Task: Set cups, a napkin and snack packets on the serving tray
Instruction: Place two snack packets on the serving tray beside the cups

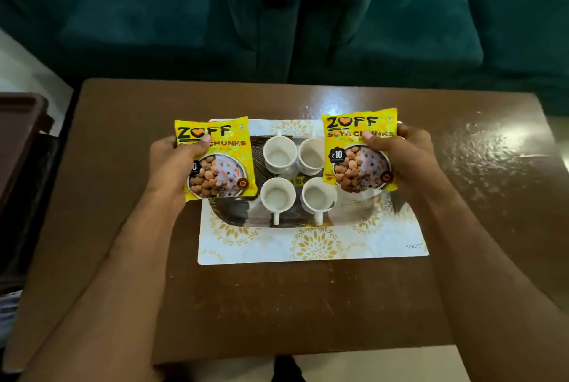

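Note:
A dark serving tray (pixel 234 212) rests on a white mat with gold flowers (pixel 311 244) on the brown table. Several empty white cups stand in the tray's middle, two behind (pixel 279 153) and two in front (pixel 277 196), the front ones with handles turned toward me. My left hand (pixel 172 166) holds a yellow soya chunks packet (pixel 218 159) over the tray's left end. My right hand (pixel 403 159) holds a second yellow packet (pixel 357 150) over the tray's right end. Both packets face up toward me. No napkin shows.
The brown table (pixel 277 298) is glossy, with glare at its right side. A dark green sofa (pixel 295 11) stands just behind the table's far edge. A dark brown piece of furniture (pixel 18 135) sits to the left of the table.

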A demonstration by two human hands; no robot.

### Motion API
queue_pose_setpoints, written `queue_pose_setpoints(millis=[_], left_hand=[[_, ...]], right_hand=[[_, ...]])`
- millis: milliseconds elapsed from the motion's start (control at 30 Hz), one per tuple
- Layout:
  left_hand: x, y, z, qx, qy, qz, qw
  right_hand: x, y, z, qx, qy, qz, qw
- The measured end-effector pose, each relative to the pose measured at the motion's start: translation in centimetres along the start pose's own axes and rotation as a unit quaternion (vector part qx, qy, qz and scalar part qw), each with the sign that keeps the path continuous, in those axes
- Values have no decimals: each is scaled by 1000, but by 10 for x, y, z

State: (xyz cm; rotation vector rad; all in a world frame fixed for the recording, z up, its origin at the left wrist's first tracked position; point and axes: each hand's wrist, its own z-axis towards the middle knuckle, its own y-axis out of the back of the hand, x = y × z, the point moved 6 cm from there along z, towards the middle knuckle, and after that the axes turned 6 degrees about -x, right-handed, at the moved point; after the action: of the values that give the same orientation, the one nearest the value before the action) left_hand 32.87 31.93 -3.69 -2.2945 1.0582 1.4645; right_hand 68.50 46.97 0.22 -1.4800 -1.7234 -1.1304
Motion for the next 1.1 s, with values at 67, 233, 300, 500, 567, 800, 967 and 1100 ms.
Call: queue_pose_setpoints(millis=[67, 233, 300, 500, 567, 800, 967, 1100], left_hand=[[3, 0, 4, -8, -3, 11, 1000], [14, -5, 9, -11, 2, 39, 999], [19, -9, 8, -9, 9, 44, 999], [30, -19, 5, -6, 23, 45, 999], [33, -21, 3, -9, 20, 53, 998], [38, -20, 2, -78, -28, 111, 990], [37, -25, -4, -129, -109, 157, 973], [34, -28, -5, -149, -132, 177, 964]], right_hand=[[-6, 9, 6, -15, 11, -18, 1000], [-18, 16, 15, -46, 21, -54, 997], [-18, 20, 18, -62, 35, -70, 995], [-27, 20, 26, -70, 53, -123, 988], [-37, 14, 27, -57, 49, -126, 989], [-63, 4, 29, -3, 48, -73, 996], [-60, 8, 23, -58, 139, -191, 970], [-56, 2, 14, -101, 212, -262, 936]])
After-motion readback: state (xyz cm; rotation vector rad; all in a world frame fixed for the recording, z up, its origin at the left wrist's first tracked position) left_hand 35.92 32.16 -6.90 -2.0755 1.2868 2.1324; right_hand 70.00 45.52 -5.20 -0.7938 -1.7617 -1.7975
